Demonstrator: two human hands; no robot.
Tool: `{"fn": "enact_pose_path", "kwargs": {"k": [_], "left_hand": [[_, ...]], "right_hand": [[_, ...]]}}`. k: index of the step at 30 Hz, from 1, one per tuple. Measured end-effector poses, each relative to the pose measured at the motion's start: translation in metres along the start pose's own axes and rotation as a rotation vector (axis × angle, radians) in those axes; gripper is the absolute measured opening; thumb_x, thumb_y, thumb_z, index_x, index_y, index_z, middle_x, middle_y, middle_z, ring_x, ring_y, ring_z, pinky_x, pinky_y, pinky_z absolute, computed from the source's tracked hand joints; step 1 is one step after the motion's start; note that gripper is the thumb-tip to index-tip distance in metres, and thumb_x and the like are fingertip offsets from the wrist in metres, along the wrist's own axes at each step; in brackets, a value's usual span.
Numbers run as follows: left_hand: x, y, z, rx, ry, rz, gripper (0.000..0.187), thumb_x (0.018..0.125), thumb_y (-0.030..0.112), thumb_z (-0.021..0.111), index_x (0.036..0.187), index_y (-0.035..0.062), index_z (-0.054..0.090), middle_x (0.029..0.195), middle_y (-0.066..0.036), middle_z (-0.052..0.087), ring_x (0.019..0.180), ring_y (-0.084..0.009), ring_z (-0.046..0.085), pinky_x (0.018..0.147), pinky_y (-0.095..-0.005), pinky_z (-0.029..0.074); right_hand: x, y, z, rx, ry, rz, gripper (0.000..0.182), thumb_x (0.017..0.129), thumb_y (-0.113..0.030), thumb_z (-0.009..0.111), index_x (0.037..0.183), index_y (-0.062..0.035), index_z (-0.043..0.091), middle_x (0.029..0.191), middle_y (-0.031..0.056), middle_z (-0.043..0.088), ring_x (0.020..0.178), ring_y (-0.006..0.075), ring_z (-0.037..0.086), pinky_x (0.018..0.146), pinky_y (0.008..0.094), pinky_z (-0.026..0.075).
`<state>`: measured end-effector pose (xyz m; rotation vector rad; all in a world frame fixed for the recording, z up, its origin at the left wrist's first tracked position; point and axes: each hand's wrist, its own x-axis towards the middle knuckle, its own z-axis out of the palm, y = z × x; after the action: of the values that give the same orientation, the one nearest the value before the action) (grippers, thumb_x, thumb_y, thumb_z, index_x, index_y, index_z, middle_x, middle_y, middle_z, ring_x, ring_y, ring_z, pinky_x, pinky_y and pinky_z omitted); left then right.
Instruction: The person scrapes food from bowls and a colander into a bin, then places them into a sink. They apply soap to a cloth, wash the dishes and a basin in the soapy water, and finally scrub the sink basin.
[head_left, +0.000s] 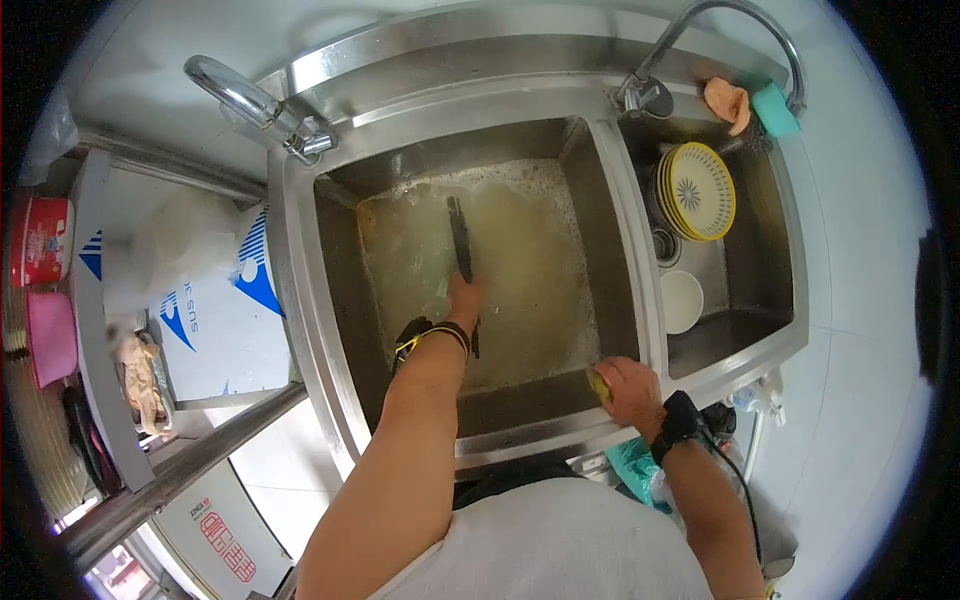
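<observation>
My left hand (464, 298) is closed around a bundle of dark chopsticks (460, 238) in the large sink basin (345, 290). Their uneven ends point toward the back wall, and the other ends show just below my fist. Cloudy, greyish water (530, 270) with foam at its edges fills the bottom of this basin. At the basin's front right corner, my right hand (632, 390) rests on the steel rim with its fingers wrapped over a yellow sponge (599, 385). Most of the sponge is hidden under the fingers.
In the smaller right basin are a stack of yellow-rimmed bowls (703, 190) and a white bowl (681, 302). An orange cloth (727, 104) and a turquoise sponge (774, 110) lie at its back corner. Faucets (235, 90) rise behind the basins. A shelf (215, 310) stands at left.
</observation>
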<state>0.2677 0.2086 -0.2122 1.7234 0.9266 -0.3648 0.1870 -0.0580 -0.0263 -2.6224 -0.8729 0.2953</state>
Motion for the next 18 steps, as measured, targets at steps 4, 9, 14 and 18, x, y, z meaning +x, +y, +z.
{"fn": "enact_pose_path", "kwargs": {"k": [4,9,14,18], "left_hand": [[-0.035,-0.030,-0.013,0.334,-0.252,-0.399,0.031,0.076,0.013,0.050,0.103,-0.0038,0.051,0.094,-0.017,0.055,0.085,-0.0289,0.052,0.073,-0.0352,0.041],[-0.056,-0.051,-0.037,0.458,-0.611,-0.369,0.023,0.079,0.015,0.049,0.095,-0.0017,0.051,0.086,-0.018,0.056,0.075,-0.0306,0.055,0.065,-0.0381,0.045],[-0.078,-0.021,-0.042,-0.074,-0.797,-0.461,0.012,0.082,0.015,0.047,0.078,0.0037,0.047,0.071,-0.011,0.052,0.057,-0.0234,0.051,0.051,-0.0341,0.043],[-0.127,0.025,-0.047,-0.512,-0.749,-0.359,0.017,0.082,0.015,0.045,0.069,0.0080,0.037,0.056,-0.002,0.038,0.043,-0.0126,0.039,0.037,-0.0240,0.031]], "right_hand": [[0.000,-0.002,0.002,-0.021,0.118,-0.043,0.033,0.060,-0.014,0.062,0.091,-0.0083,0.052,0.082,0.0096,0.053,0.074,0.0268,0.055,0.061,0.0367,0.045],[-0.001,-0.003,0.000,0.000,0.069,-0.030,0.029,0.063,-0.014,0.061,0.089,-0.0080,0.052,0.084,0.0100,0.053,0.074,0.0278,0.054,0.062,0.0371,0.044],[-0.004,-0.003,0.001,-0.001,0.111,-0.053,0.028,0.064,-0.014,0.060,0.090,-0.0073,0.052,0.084,0.0106,0.053,0.075,0.0282,0.054,0.063,0.0376,0.044],[-0.001,-0.004,-0.002,0.028,-0.049,0.023,0.029,0.068,-0.015,0.058,0.095,-0.0061,0.051,0.091,0.0132,0.053,0.081,0.0323,0.053,0.067,0.0361,0.044]]}}
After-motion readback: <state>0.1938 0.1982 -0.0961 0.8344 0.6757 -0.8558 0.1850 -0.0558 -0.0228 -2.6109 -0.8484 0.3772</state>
